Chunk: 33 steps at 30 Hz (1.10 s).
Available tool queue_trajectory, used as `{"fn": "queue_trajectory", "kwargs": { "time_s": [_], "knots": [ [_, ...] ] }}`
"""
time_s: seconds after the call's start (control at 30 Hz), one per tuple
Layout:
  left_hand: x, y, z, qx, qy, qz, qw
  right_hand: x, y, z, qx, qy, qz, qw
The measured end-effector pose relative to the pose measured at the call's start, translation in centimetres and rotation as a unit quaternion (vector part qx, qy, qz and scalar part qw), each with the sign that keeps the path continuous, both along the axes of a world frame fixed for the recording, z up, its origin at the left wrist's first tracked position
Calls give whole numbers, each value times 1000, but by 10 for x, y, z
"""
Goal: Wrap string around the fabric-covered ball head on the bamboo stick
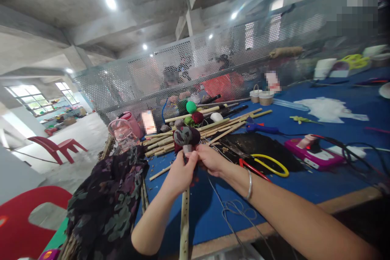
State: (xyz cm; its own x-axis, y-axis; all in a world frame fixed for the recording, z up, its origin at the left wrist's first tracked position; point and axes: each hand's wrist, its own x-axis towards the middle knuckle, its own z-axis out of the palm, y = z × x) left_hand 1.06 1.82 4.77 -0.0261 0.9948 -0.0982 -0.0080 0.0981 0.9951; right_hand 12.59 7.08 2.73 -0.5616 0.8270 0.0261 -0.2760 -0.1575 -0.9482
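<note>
Just above the table, my left hand (182, 170) is closed around the neck of a rounded bundle of dark patterned cloth (184, 135). The neck looks wrapped in something grey. Below my left hand a pale bamboo stick (184, 227) with small dark holes runs toward me; I cannot tell whether it joins the bundle. My right hand (211, 159) is closed against the same neck from the right, its fingertips partly hidden. Thin grey cord (236, 211) hangs below my right hand and lies in loose loops on the blue table (210, 219).
Bamboo sticks (164, 146) and several coloured balls (191, 107) lie beyond my hands. On the right are yellow-and-red-handled shears (271, 164), a blue glue gun (262, 128) and a purple power strip (317, 156). Dark floral cloth (106, 199) drapes at left. A perforated metal screen (137, 77) stands behind.
</note>
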Motion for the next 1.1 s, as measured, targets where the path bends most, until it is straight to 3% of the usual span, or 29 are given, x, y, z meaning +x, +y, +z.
{"fn": "queue_trajectory", "kwargs": {
  "time_s": [0.17, 0.33, 0.53, 0.63, 0.77, 1.1],
  "knots": [
    [6, 5, -18, -3, -38, 15, 999, 6, 6, 0, 31, -23, 10, 999],
    [-8, 4, -13, -92, -160, -18, 983, 11, 2, 7, 104, -60, -16, 993],
    [-11, -5, -12, -80, -239, -59, 966, 11, -11, 16, 109, -36, 28, 993],
    [-10, -7, -14, -76, -242, -59, 966, 9, -15, 17, 125, -34, 33, 991],
    [-11, -6, -14, -63, -208, -2, 976, 4, -19, 17, 173, -30, 17, 984],
    [-7, -8, -12, -51, -196, -13, 979, 7, -9, 10, -14, 85, 60, 994]
  ]
}}
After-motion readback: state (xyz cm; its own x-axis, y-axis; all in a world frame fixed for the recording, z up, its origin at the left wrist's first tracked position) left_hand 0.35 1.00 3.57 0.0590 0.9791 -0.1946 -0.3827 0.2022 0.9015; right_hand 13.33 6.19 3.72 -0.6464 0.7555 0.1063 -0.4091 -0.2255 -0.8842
